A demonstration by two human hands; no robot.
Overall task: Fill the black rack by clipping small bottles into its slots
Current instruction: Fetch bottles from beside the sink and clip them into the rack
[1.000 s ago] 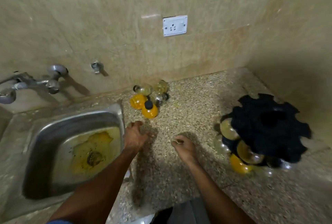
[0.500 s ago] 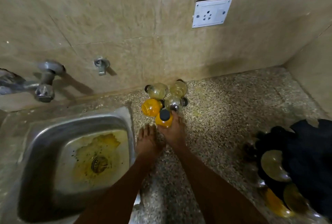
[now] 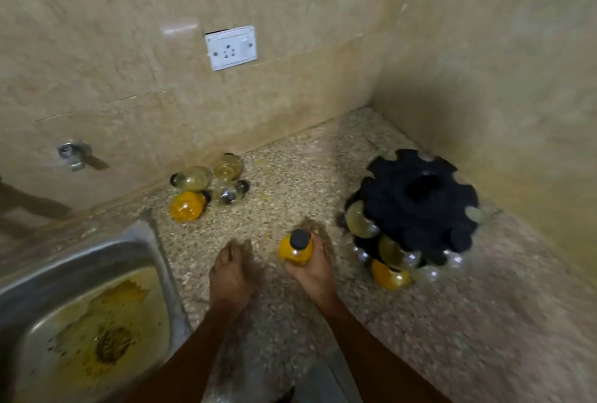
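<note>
My right hand (image 3: 310,268) holds an orange bottle (image 3: 294,252) with a black cap, fingers curled around its body, just above the tabletop (image 3: 420,338). It is between the pile (image 3: 206,189) of loose bottles near the wall and the rack (image 3: 416,205) at my right. My left hand (image 3: 231,273) lies flat with fingers straight and holds nothing.

I judge this is the carry step: one bottle is picked and not yet clipped. Next I must bring it to a free slot on the rack edge and press the neck in; which slot grips it I cannot tell from here.

The rack carries several bottles at its near side, some orange, some pale yellow or clear. About four bottles wait in the pile. The sink (image 3: 155,241) at left has yellow stains around its drain.
</note>
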